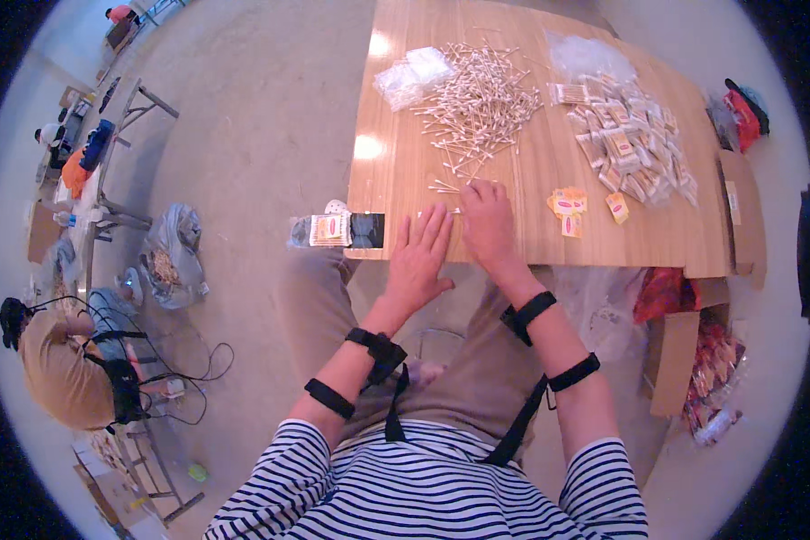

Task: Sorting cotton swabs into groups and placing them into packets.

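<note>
My left hand [418, 259] lies palm down at the table's near edge, its fingers stretched out and nearly flat. Beside it, my right hand [489, 223] has its fingers curled and pressed together. A white-tipped cotton swab [454, 211] shows between the hands and runs up to the right one; the fingers hide the rest. Just beyond the fingertips lie a few loose swabs [443, 187]. Farther back spreads a large pile of cotton swabs [481, 99]. At the table's left corner, a filled swab packet [331, 229] with an orange-and-white label sits next to a black patch [367, 230].
Small orange-and-white cards [567, 202] lie right of my hands. Behind them are many filled packets [625, 144] and a clear plastic bag [589, 58]. Empty clear sachets [414, 76] lie at back left. Cardboard boxes [675, 360] stand lower right; another person [67, 369] sits at left.
</note>
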Tool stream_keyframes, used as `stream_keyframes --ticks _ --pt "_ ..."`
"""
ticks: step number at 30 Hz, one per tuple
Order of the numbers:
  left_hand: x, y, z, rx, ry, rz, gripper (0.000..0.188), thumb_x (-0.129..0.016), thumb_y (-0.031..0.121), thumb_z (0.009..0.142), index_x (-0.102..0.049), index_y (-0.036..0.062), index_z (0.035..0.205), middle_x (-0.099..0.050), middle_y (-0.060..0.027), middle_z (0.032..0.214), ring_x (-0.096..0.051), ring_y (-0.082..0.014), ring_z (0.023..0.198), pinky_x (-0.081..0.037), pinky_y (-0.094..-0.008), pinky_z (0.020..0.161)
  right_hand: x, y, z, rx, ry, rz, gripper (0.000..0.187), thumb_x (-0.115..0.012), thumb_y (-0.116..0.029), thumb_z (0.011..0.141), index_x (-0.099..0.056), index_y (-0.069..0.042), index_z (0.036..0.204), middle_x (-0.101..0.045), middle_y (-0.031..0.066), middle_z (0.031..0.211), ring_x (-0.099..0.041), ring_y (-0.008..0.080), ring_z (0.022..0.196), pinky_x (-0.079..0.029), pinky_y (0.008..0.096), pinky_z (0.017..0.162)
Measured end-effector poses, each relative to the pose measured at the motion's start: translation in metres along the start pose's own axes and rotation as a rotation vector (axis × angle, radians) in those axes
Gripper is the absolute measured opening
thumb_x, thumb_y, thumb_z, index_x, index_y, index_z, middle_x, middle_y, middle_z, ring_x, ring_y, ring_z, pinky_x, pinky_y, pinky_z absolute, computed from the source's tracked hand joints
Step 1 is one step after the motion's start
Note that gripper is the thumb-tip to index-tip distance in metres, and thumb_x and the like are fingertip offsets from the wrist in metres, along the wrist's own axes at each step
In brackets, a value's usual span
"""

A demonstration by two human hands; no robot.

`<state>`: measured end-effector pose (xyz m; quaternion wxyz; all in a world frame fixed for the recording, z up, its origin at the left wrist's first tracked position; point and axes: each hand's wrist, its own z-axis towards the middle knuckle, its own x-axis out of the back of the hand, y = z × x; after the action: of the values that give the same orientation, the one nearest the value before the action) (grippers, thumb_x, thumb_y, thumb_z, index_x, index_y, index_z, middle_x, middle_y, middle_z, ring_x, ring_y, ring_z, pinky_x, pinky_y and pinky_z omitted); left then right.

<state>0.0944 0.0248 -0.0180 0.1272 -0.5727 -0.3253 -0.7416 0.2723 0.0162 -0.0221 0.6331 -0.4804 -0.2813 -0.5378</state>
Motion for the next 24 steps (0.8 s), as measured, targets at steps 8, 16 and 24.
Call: stream_keyframes --ticks 8,16,24 --pt "0.000 0.000 0.003 -0.008 -0.050 0.041 0.130 -0.094 0.040 0.055 -0.026 0.0034 0.159 -0.023 -0.0127 0.168 -0.018 -0.0299 0.157 -0.013 -0.0527 0.127 -0.010 0.022 0.017 -0.148 0.003 0.062 0.011 -0.061 -0.009 0.086 -0.069 -0.004 0.093 -0.066 0.0172 0.099 -0.062 0.0381 0.097 -0.053 0.0486 0.083" --pt "0.003 -0.001 -0.002 -0.010 -0.022 -0.009 0.129 -0.094 0.038 0.054 -0.027 0.0030 0.158 -0.025 -0.0133 0.167 -0.020 -0.0308 0.156 -0.014 -0.0528 0.127 -0.011 0.028 0.038 -0.321 -0.012 0.079 0.009 -0.060 -0.006 0.086 -0.067 -0.003 0.091 -0.065 0.0202 0.096 -0.065 0.0405 0.097 -0.055 0.0509 0.079" --pt "0.003 -0.003 -0.001 -0.035 -0.009 -0.026 0.127 -0.094 0.036 0.055 -0.028 0.0027 0.158 -0.026 -0.0137 0.166 -0.021 -0.0321 0.156 -0.016 -0.0549 0.125 -0.012 0.013 0.025 -0.164 -0.070 0.040 0.010 -0.061 -0.006 0.085 -0.065 -0.004 0.094 -0.062 0.0203 0.101 -0.065 0.0406 0.097 -0.056 0.0493 0.081"
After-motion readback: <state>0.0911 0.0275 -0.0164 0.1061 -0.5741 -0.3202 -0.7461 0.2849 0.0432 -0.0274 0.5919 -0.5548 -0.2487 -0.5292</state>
